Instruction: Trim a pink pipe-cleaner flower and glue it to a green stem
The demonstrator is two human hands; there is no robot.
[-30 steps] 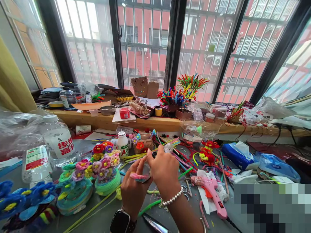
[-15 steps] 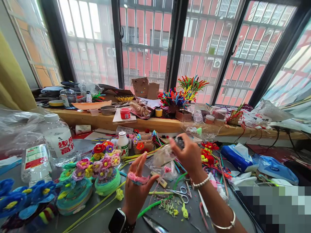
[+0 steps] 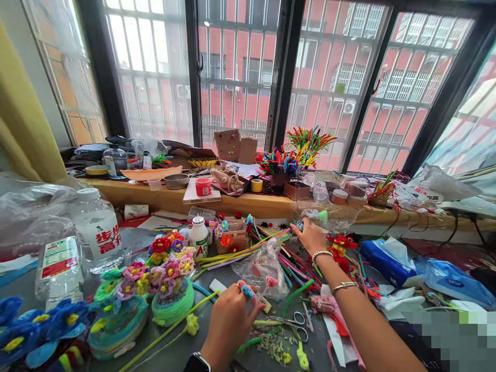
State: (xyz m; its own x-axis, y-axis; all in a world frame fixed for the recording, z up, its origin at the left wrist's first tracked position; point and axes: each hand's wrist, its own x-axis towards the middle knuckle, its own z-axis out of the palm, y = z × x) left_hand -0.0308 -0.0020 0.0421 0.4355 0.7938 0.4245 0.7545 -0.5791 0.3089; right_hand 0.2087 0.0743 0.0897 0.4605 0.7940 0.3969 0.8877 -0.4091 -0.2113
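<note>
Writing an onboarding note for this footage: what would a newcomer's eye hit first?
Probably the fuzzy flowers at the left: big blue ones low at the picture's edge, and a mixed bunch above a mint-green base farther in. Next, the brightly coloured stems on the wooden sill. Then the left hand, low near the middle, with a pink-and-blue fuzzy piece at its fingers.

A fuzzy pink-and-blue piece (image 3: 246, 291) sits on the left hand (image 3: 232, 316)
</note>
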